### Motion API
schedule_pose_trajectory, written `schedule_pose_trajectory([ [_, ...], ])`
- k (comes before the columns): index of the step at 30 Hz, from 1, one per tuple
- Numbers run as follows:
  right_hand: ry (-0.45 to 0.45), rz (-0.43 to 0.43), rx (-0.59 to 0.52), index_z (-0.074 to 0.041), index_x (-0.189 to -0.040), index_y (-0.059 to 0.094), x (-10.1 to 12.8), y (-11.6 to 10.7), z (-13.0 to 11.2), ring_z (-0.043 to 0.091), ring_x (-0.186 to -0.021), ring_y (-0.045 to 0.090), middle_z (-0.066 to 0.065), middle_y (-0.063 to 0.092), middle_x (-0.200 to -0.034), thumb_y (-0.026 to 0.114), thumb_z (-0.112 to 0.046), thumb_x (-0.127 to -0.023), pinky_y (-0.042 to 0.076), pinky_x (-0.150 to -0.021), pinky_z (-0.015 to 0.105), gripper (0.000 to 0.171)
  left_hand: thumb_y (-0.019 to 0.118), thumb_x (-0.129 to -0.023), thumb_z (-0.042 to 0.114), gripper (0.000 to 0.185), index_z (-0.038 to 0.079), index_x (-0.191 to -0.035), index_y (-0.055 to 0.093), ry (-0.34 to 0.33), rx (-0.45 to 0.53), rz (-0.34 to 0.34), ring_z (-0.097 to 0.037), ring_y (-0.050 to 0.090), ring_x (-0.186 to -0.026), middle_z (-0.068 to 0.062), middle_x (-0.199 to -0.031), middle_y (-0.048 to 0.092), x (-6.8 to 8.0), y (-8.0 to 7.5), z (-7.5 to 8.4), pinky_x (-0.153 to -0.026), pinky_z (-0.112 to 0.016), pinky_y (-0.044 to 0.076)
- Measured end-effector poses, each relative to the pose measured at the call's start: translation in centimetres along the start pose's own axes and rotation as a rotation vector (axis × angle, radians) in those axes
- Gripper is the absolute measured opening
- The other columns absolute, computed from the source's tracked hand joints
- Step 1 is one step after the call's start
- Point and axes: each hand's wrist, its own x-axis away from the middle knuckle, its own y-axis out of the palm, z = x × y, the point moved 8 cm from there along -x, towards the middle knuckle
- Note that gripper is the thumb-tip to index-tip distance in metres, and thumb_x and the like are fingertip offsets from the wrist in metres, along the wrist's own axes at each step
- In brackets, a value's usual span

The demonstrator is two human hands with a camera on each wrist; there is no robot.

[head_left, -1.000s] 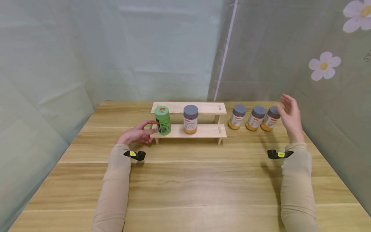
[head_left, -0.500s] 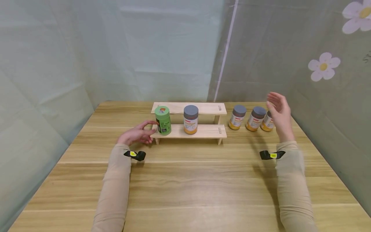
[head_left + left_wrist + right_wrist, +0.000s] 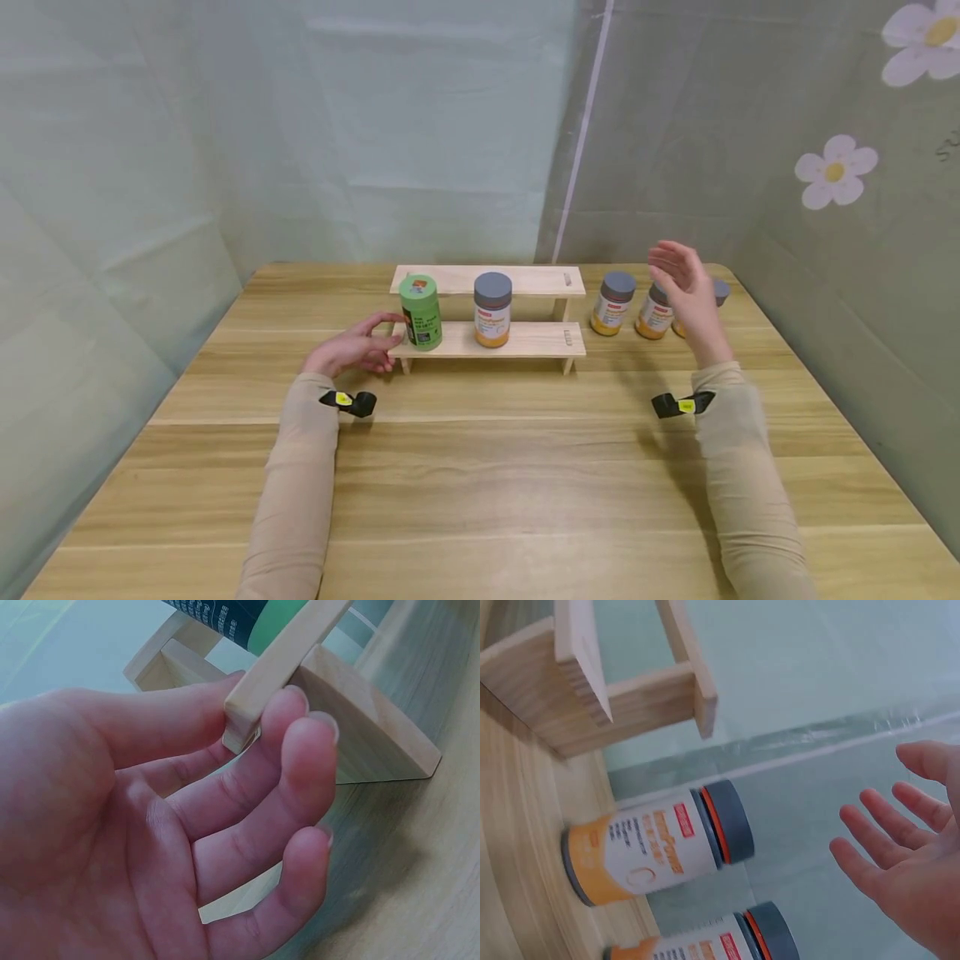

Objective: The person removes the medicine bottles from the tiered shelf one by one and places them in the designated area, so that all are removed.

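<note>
My left hand [image 3: 354,346] is at the left end of a two-tier wooden shelf [image 3: 536,338]. Up close in the left wrist view, its thumb and forefinger pinch the end of the shelf board [image 3: 274,671]. On the lower tier stand a green canister [image 3: 423,317], beside those fingers, and a grey-lidded jar [image 3: 492,311]. My right hand [image 3: 692,302] is raised with nothing in it, its fingers loosely bent. It overlaps two of the three similar jars right of the shelf. The right wrist view shows the nearest jar [image 3: 656,844] upright on the table, apart from the fingers.
The wood-grain table [image 3: 480,483] carries the shelf near its back edge. Pale cloth curtains [image 3: 420,133] hang behind and at both sides, with printed flowers [image 3: 835,172] on the right one. The upper tier [image 3: 487,279] stands behind the lower one.
My right hand has moved left, from beside the rightmost jar to in front of the middle and rightmost jars. The left hand, shelf and jars stay put.
</note>
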Motion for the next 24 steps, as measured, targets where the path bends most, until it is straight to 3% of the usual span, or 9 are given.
schedule_pose_trajectory([
  [8, 0.026, -0.084, 0.022, -0.012, -0.141, 0.040, 0.2, 2.4, 0.3, 0.002, -0.116, 0.052, 0.001, 0.053, -0.129, 0.054, -0.015, -0.099, 0.041, -0.097, 0.011, 0.044, 0.053, -0.100, 0.031, 0.061, 0.013, -0.149, 0.020, -0.007, 0.005, -0.002, -0.012, 0.062, -0.073, -0.002, -0.082, 0.062, 0.1, 0.1, 0.1, -0.075, -0.031, 0.054],
  [14, 0.015, -0.165, 0.067, -0.008, -0.144, 0.036, 0.4, 4.8, 0.0, 0.003, -0.118, 0.052, 0.015, 0.051, -0.137, 0.054, -0.015, -0.100, 0.039, -0.104, 0.019, 0.048, 0.053, -0.100, 0.031, 0.062, 0.013, -0.149, 0.020, 0.002, -0.001, -0.001, -0.012, 0.062, -0.073, -0.002, -0.083, 0.062, 0.1, 0.0, 0.1, -0.075, -0.032, 0.054],
  [19, 0.033, -0.249, 0.093, -0.011, -0.145, 0.036, 0.7, 7.2, 0.2, 0.021, -0.129, 0.049, 0.021, 0.047, -0.141, 0.055, -0.018, -0.099, 0.039, -0.108, 0.030, 0.050, 0.053, -0.100, 0.032, 0.061, 0.014, -0.148, 0.021, 0.000, 0.001, 0.004, -0.012, 0.062, -0.073, -0.002, -0.083, 0.062, 0.0, 0.0, 0.0, -0.074, -0.031, 0.054],
  [24, 0.020, -0.311, 0.059, -0.006, -0.144, 0.035, 0.9, 9.2, 0.2, 0.034, -0.131, 0.045, 0.022, 0.048, -0.140, 0.055, -0.013, -0.099, 0.041, -0.105, 0.023, 0.050, 0.053, -0.100, 0.031, 0.059, 0.015, -0.148, 0.022, 0.003, -0.003, 0.005, -0.012, 0.062, -0.073, -0.001, -0.082, 0.063, 0.0, 0.0, 0.0, -0.074, -0.031, 0.054],
])
